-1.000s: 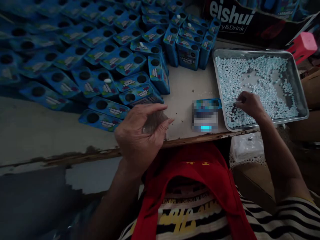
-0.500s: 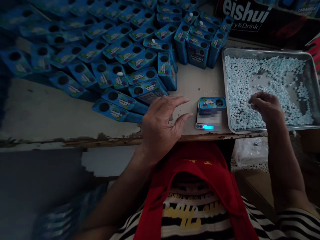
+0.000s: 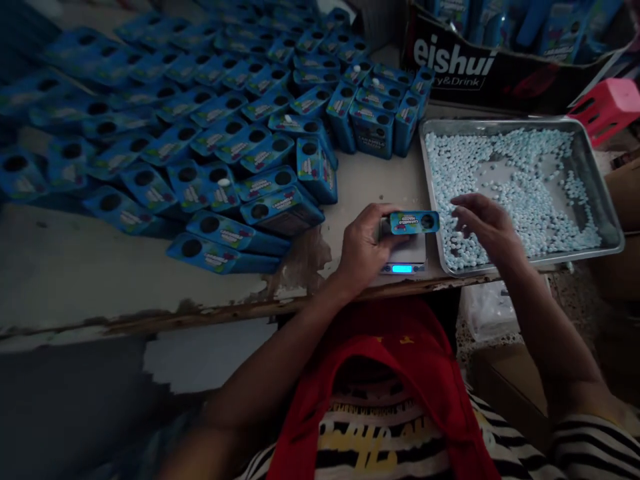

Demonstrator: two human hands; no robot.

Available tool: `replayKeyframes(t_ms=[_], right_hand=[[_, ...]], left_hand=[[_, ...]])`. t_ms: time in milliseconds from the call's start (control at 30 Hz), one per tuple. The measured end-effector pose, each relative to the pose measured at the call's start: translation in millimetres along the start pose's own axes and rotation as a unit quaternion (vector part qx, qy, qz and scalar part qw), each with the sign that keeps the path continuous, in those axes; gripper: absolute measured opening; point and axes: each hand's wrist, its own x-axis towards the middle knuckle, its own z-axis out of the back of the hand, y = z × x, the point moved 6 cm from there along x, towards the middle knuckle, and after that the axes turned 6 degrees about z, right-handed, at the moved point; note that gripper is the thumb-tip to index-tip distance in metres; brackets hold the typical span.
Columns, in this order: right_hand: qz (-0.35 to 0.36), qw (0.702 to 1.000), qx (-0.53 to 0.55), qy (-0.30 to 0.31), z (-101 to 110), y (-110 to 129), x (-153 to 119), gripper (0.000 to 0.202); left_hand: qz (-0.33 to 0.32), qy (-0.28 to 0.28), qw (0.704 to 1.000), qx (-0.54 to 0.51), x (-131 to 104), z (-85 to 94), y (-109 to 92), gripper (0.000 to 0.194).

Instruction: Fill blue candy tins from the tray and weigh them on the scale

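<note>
My left hand (image 3: 363,247) is wrapped round a small blue candy box (image 3: 407,223) with a round dark hole in its top. The box stands upright at the small digital scale (image 3: 413,253), whose display glows blue; whether its base touches the plate is hidden by my hand. Just right of the box, my right hand (image 3: 487,227) hovers over the near left part of a metal tray (image 3: 606,220). Its fingers are bent and apart, with nothing visible between them. Small pale blue and white candies (image 3: 530,200) lie scattered in the tray.
Many open blue boxes (image 3: 260,153) stand in rows on the worn table (image 3: 100,260), a few with a white candy on top. Behind the tray is a black carton (image 3: 465,73) of blue packs. A pink plastic piece (image 3: 607,107) sits at the right.
My left hand has moved right and closed on the box at the scale. From its pinch over the candies, my right hand has come left toward the box and its fingers have spread.
</note>
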Motion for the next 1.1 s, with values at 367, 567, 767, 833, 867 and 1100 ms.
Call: replayKeyframes(t_ms=[367, 567, 767, 833, 867, 1100], right_hand=[[-0.159, 0.881, 0.444, -0.037, -50, -16, -7, 0.025], [-0.197, 0.873, 0.446, -0.025, -47, -20, -8, 0.013], [-0.116, 0.933, 0.334, -0.063, -18, -1, -7, 0.021], [-0.067, 0.958, 0.269, -0.076, -10, 13, -7, 0.021], [-0.049, 0.967, 0.238, -0.075, -10, 19, -7, 0.02], [-0.002, 0.988, 0.15, -0.044, -23, 37, -2, 0.016]], left_hand=[[-0.207, -0.006, 0.963, 0.174, 41, -24.9, -23, 0.033], [-0.075, -0.048, 0.994, 0.065, 35, -8.5, -6, 0.032], [0.087, -0.03, 0.989, -0.114, 10, -4.9, 13, 0.047], [0.122, -0.015, 0.982, -0.141, -2, -7.1, 22, 0.049], [0.133, -0.009, 0.98, -0.15, -7, -7.9, 26, 0.05], [0.105, -0.002, 0.988, -0.112, -19, 13.2, 25, 0.077]])
